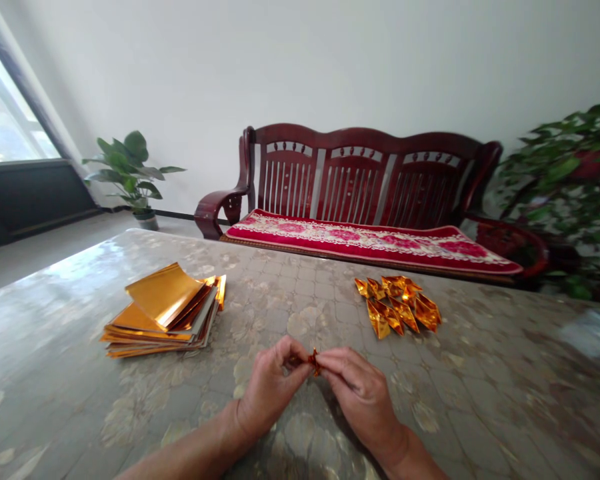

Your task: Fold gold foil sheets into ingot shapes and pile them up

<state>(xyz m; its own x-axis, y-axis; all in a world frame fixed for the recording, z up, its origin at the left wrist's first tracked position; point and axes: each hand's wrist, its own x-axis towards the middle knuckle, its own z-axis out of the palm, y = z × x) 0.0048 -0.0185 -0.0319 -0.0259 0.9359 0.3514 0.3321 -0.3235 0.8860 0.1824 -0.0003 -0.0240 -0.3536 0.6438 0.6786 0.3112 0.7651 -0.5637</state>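
Between my two hands, just above the near middle of the table, is a small folded piece of gold foil paper (315, 362). My left hand (273, 381) pinches one side of it with thumb and forefinger. On the other side, the fingertips of my right hand (359, 387) press on it. Most of the piece is hidden by the fingers. Beyond my right hand lies a group of several folded gold foil shapes (400, 305) with pointed ends. Off to the left, a loose stack of gold foil sheets (163, 313) rests on the table, its top sheets askew.
A patterned glossy cover lies over the table (290, 293). Past its far edge stands a dark red wooden bench (353, 180) with a red floral cushion (375, 240). Clear plastic (593, 333) lies at the right. Potted plants stand at left (130, 173) and right (565, 180).
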